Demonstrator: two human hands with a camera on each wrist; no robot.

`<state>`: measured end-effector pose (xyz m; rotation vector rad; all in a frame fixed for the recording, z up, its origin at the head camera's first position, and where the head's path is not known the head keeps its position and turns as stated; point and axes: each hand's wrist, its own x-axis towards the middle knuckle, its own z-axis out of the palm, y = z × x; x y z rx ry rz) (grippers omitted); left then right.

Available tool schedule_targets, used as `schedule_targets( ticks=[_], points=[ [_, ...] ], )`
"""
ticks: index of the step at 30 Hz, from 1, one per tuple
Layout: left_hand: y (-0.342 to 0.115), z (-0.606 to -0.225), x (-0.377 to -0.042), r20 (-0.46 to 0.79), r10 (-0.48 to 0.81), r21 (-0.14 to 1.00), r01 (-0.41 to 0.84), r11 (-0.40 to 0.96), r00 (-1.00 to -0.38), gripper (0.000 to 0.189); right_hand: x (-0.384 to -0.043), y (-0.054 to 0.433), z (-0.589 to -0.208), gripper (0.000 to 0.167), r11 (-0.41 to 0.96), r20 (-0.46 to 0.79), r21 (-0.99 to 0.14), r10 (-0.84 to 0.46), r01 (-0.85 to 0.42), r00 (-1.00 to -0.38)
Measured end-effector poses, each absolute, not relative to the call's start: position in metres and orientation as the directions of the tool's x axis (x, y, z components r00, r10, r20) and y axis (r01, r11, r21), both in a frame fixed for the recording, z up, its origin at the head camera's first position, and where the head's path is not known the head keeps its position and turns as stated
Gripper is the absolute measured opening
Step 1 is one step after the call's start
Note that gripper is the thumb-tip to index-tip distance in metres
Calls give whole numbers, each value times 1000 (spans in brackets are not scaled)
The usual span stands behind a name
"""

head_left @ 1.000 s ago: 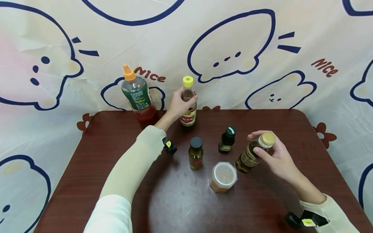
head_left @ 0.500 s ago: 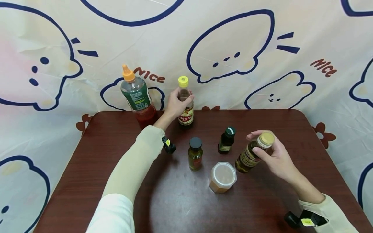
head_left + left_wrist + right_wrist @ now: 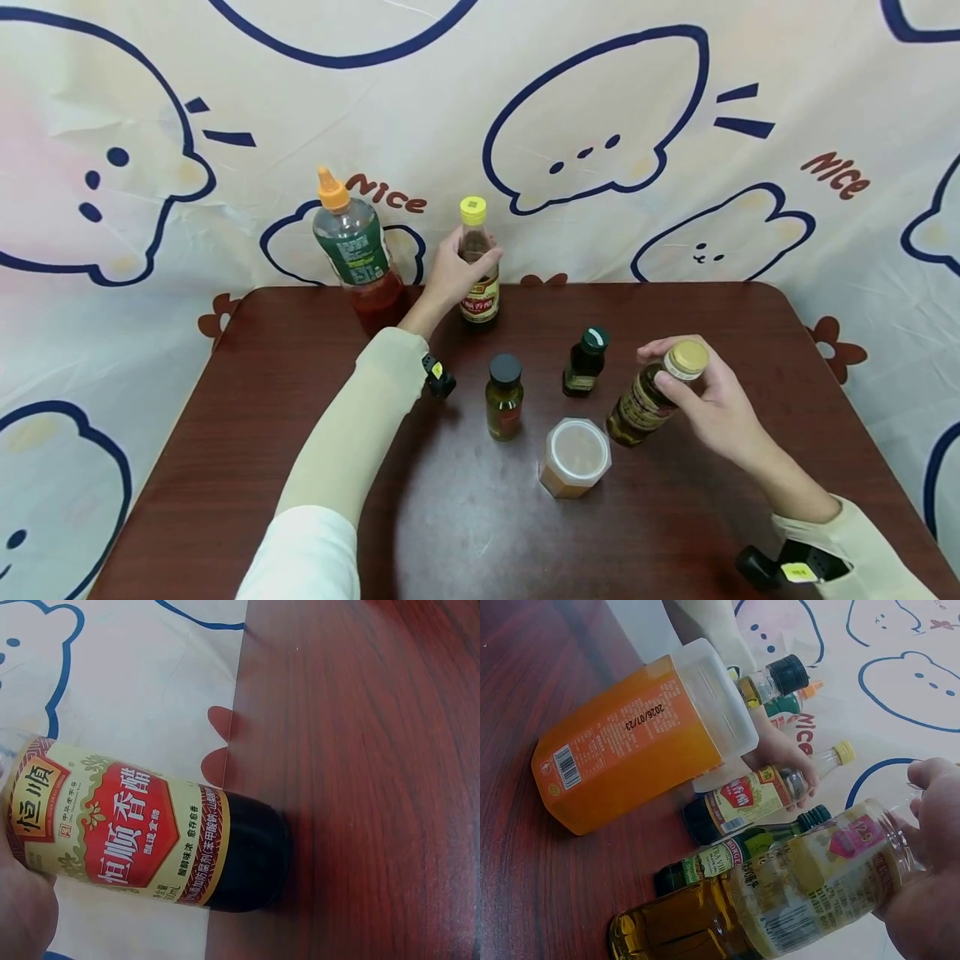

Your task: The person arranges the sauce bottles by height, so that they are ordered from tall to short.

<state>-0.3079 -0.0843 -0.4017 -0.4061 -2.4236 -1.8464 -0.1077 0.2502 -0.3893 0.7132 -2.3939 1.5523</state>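
My left hand [image 3: 454,271] grips a vinegar bottle [image 3: 481,300] by its neck and upper part near the table's back edge. The bottle has a yellow cap, dark liquid and a red and cream label [image 3: 127,825], readable in the left wrist view. At the right, my right hand [image 3: 716,404] holds a yellow-capped oil bottle [image 3: 639,408] below its cap, thumb on the near side. Its golden contents and pale label [image 3: 817,877] fill the lower right wrist view. Beside it stand a small olive oil bottle [image 3: 583,362] and a white-lidded jar [image 3: 574,458] with orange contents.
A sauce squeeze bottle [image 3: 360,250] with an orange nozzle stands at the back left, beside my left forearm. A dark-capped bottle [image 3: 504,400] stands mid-table, left of the jar. Behind the brown table [image 3: 465,533] hangs a printed cloth [image 3: 420,108].
My left hand and the vinegar bottle have shifted slightly left since a second ago, and stay nearly still over the last half second. The right hand keeps its hold in place.
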Motion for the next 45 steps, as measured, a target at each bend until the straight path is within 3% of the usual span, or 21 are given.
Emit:
schedule_targets(
  ticks=[12,25,35,45],
  points=[
    [-83,-404,-307,211,152,935,244,255,-966,33,-122,256,-368,25,390,421,-773,-274,-500,-864],
    [-83,-402,-306,221,154,935,255,248,-963,33,-179,266,-330,25,486,325,-784,-206,-385,-923],
    [-84,-403,-305,223,156,933,256,251,-962,35,-223,252,-316,32,446,202,-856,-173,-260,-964],
    [-86,-404,-306,199,157,935,235,266,-967,37,-266,220,-316,34,380,150,-899,-203,-219,-968]
  ],
)
